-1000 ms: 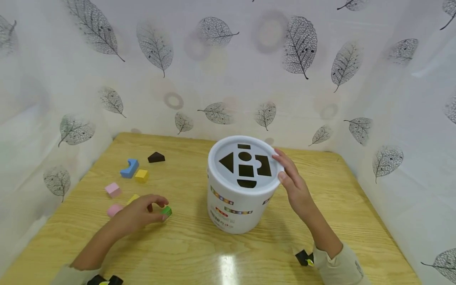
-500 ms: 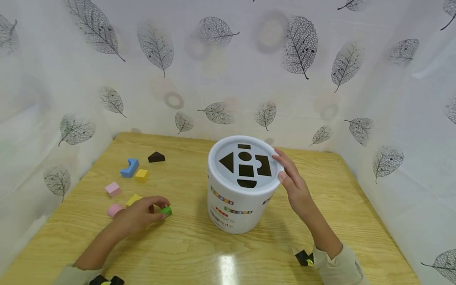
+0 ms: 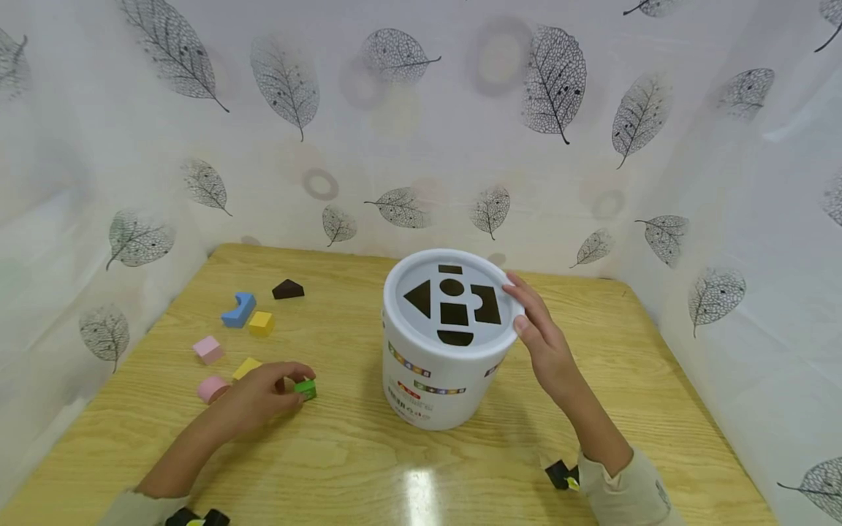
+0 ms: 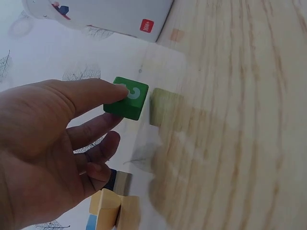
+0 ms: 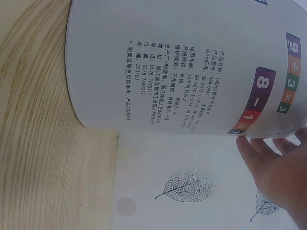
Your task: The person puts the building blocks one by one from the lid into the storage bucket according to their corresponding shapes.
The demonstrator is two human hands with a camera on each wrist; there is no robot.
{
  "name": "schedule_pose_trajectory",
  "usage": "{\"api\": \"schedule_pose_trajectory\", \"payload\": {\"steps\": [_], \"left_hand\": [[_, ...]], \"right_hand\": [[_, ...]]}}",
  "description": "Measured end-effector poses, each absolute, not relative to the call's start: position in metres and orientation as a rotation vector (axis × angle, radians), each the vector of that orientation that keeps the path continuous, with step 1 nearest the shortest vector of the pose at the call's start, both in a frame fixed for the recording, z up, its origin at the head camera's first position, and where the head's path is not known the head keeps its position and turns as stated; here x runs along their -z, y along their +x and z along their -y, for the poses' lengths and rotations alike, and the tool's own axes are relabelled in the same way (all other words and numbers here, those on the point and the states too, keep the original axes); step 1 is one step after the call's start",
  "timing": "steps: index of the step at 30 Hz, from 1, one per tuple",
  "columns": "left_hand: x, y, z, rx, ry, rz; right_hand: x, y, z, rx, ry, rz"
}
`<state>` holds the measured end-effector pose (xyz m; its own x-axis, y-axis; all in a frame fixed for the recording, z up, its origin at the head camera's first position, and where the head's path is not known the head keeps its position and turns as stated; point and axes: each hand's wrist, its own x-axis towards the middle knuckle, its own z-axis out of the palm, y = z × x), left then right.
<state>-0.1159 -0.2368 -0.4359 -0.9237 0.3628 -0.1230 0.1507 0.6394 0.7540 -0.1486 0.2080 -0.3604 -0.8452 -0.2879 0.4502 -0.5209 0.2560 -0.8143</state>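
My left hand [image 3: 263, 391] pinches a small green block [image 4: 127, 98] between thumb and fingers. A pale character marked on its face is partly covered by the thumb. In the left wrist view the block sits just over the table, beside its own reflection. A white bucket [image 3: 434, 394] stands upright mid-table, its lid [image 3: 421, 332] cut with several shaped holes. My right hand [image 3: 542, 343] rests against the right side of the bucket's rim, fingers spread and mostly straight. Seen from the right wrist, the fingertips touch the bucket's printed wall.
Left of the bucket lie a blue notched block [image 3: 239, 310], a dark triangular block [image 3: 288, 290], a yellow cube [image 3: 261, 324], a pink block [image 3: 208, 350], a rounded pink block [image 3: 212, 389] and another yellow block [image 3: 246, 367]. A leaf-patterned curtain [image 3: 408, 131] encloses the wooden table [image 3: 368, 475].
The left fingers have settled onto the green block, which has turned slightly. The right hand and the bucket have stayed in place.
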Motion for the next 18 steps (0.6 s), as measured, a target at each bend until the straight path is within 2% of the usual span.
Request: {"api": "schedule_pose_trajectory", "payload": {"steps": [18], "left_hand": [[0.389,-0.137,0.225,-1.091,0.572,-2.761]], "right_hand": [[0.360,-0.149,-0.208,-1.650,0.772,2.307]]}}
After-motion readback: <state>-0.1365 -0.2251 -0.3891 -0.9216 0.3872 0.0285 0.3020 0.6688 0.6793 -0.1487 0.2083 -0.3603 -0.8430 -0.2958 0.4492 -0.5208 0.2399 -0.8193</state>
